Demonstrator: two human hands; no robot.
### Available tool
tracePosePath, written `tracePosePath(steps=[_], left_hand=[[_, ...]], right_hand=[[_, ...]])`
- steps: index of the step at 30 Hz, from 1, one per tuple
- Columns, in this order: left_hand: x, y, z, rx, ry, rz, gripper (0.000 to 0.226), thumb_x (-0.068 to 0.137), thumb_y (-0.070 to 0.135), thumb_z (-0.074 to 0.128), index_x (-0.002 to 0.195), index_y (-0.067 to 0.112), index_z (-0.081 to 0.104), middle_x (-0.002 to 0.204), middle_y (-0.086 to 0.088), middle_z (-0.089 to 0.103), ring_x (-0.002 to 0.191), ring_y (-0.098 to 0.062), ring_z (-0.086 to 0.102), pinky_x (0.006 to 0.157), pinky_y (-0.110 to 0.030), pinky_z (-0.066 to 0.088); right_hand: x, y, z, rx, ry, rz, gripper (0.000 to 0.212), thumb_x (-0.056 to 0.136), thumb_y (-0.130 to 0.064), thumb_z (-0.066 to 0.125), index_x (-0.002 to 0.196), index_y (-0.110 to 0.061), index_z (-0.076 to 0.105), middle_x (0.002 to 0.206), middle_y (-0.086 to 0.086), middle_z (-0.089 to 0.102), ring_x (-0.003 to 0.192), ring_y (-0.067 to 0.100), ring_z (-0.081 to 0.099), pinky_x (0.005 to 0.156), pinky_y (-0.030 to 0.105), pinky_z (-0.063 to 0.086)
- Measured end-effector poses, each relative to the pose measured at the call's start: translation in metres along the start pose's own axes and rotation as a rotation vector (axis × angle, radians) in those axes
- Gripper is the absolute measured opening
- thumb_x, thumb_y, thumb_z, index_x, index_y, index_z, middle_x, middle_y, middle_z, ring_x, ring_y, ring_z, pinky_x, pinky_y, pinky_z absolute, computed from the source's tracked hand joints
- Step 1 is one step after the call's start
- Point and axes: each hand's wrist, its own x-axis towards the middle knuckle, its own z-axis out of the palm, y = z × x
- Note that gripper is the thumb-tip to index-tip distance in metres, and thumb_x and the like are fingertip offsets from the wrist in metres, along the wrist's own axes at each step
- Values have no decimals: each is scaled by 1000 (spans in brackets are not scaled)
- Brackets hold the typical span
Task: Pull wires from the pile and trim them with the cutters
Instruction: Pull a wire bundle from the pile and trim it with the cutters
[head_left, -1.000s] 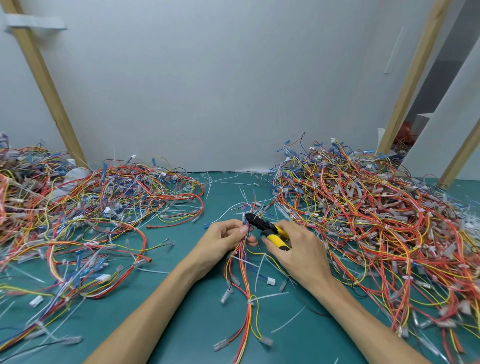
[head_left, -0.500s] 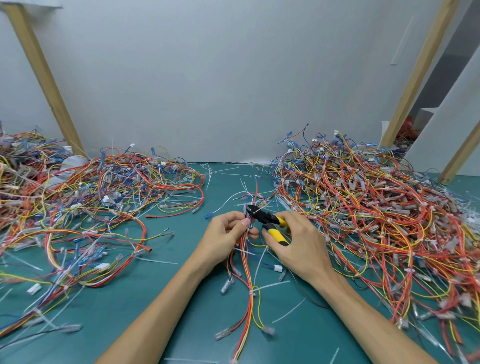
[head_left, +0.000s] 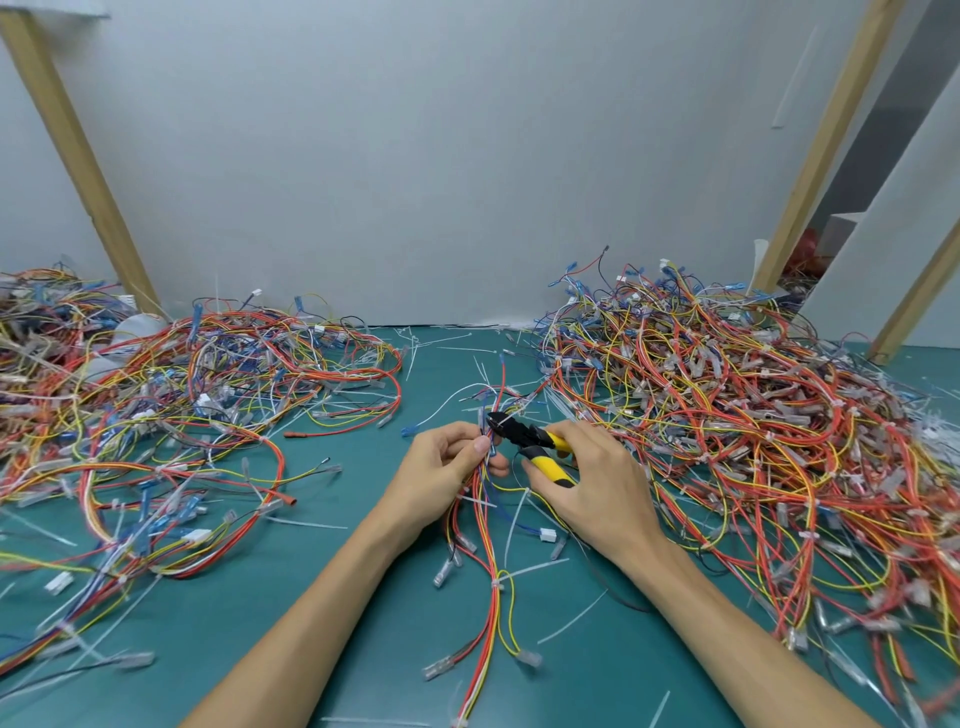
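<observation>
- The left hand (head_left: 445, 467) pinches a wire bundle (head_left: 488, 551) at the middle of the green tabletop (head_left: 311, 597); the bundle trails toward the near edge.
- The right hand (head_left: 592, 491) grips the yellow-handled cutters (head_left: 524, 436), whose black tip touches the bundle just beside the left fingertips.
- A large wire pile (head_left: 727, 415) fills the right edge.
- A second pile (head_left: 182, 405) spreads along the left edge.

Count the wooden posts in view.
3. Left post behind the left wire pile; right post behind the right wire pile; far-right post at the frame's edge. Others may be hidden off-frame.
</observation>
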Motion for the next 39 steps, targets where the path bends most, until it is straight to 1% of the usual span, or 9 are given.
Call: tracePosePath(steps=[4, 9, 14, 18, 23, 26, 29, 34, 39], left_hand=[[-1, 0, -1, 6, 0, -3, 18, 100, 7, 48, 102, -7, 60, 85, -15, 71, 72, -9, 70, 63, -12, 47], [0, 0, -1, 18, -2, -10, 16, 100, 9, 48, 98, 1, 62, 85, -12, 73, 76, -12, 70, 66, -17, 50], [0, 0, -2, 11, -4, -15, 16, 100, 9, 48, 97, 1, 62, 84, -9, 73, 76, -12, 70, 63, -15, 49], [-1, 1, 0, 58, -14, 10, 16, 100, 10, 49, 97, 2, 62, 81, -6, 73, 74, -9, 69, 62, -13, 47], [0, -1, 0, 109, -21, 36, 15, 100, 11, 50, 96, 5, 63, 80, -5, 73, 77, -13, 67, 69, -22, 48], [0, -1, -1, 103, -22, 39, 15, 100, 11, 50, 98, 4, 63, 79, -3, 73, 76, -11, 68, 68, -19, 49], [0, -1, -1, 112, -21, 39, 16, 100, 11, 50, 99, 2, 63, 78, -1, 73, 73, -9, 67, 62, -17, 47], [-1, -2, -2, 117, -21, 43, 18, 100, 12, 50, 101, -1, 63, 78, -1, 74, 73, -7, 67, 61, -15, 46], [-1, -2, -2, 101, -18, 40, 17, 100, 12, 51, 101, 1, 63, 79, -2, 74, 73, -7, 67, 60, -14, 46]], right_hand=[[0, 0, 0, -6, -4, 2, 28, 83, -49, 67, 102, -29, 63, 89, -12, 62, 85, 11, 55, 65, 25, 41], [0, -1, -1, -14, -6, 7, 27, 83, -48, 67, 102, -29, 64, 90, -12, 63, 85, 12, 57, 66, 27, 44], [0, -1, -2, -5, -5, 13, 27, 83, -48, 68, 102, -30, 64, 90, -13, 64, 85, 10, 57, 66, 25, 43], [-2, -2, -1, -15, -14, 19, 34, 82, -56, 60, 104, -30, 63, 94, -13, 62, 89, 9, 57, 69, 26, 47], [-2, -1, -1, 18, -20, 20, 36, 81, -56, 58, 106, -30, 60, 98, -13, 60, 93, 10, 55, 74, 26, 44], [-2, -1, -1, 11, -36, 18, 35, 82, -55, 60, 106, -29, 61, 98, -13, 61, 94, 11, 55, 76, 28, 46], [-2, -1, -1, 21, -42, 20, 33, 83, -53, 61, 106, -29, 61, 97, -13, 61, 94, 12, 55, 75, 30, 47], [-2, -1, -2, 24, -42, 19, 31, 83, -51, 62, 105, -29, 62, 95, -13, 62, 92, 11, 55, 74, 29, 47], [-1, -2, -3, -6, -45, 30, 26, 84, -51, 65, 101, -31, 63, 90, -11, 65, 85, 13, 58, 68, 34, 50]])
